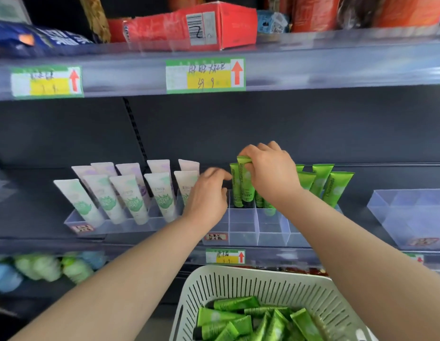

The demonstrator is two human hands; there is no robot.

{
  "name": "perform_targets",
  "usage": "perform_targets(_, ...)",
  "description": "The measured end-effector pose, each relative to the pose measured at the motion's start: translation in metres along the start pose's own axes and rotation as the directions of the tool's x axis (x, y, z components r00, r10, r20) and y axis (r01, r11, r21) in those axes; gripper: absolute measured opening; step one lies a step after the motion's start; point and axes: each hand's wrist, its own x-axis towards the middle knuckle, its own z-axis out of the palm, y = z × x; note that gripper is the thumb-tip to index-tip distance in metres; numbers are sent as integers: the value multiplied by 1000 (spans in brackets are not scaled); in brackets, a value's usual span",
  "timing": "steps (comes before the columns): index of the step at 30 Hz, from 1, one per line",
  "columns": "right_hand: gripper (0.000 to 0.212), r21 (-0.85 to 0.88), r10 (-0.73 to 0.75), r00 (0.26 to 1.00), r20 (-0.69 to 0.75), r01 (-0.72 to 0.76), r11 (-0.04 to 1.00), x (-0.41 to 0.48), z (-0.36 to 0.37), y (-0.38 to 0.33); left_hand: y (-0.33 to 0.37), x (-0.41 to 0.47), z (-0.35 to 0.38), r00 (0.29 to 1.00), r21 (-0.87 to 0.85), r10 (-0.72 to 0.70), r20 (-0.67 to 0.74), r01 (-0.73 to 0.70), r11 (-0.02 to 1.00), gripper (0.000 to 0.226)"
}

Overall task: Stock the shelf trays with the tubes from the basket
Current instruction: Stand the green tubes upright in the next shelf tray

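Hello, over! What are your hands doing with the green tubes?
Right hand pinching green tube into tray. Left hand empty, beside. Basket still loaded.

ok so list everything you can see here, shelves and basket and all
green tubes: several, green, upright in the middle tray
middle tray: one, clear, front compartments bare
white tubes: about ten, white, left tray
right tray: one, clear, no tubes showing
basket: one, white, bottom centre
basket tubes: many, green, lying loose inside
red box: one, upper shelf
price labels: several, shelf edges
left hand: at the middle tray, holding nothing
right hand: pinching a green tube
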Motion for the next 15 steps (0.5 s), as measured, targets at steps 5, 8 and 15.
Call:
perform_targets(5,32,-47,2,997,73,1,999,3,12,2,-4,-10,-11,980,197,165,107,-184,963,39)
perform_targets(8,33,-81,-13,995,103,21,997,5,18,2,-2,-12,-15,974,220,191,121,-214,952,36)
perform_targets(15,38,-92,-43,996,76,49,995,-5,15,5,2,-23,-18,968,169,223,116,-241,956,36)
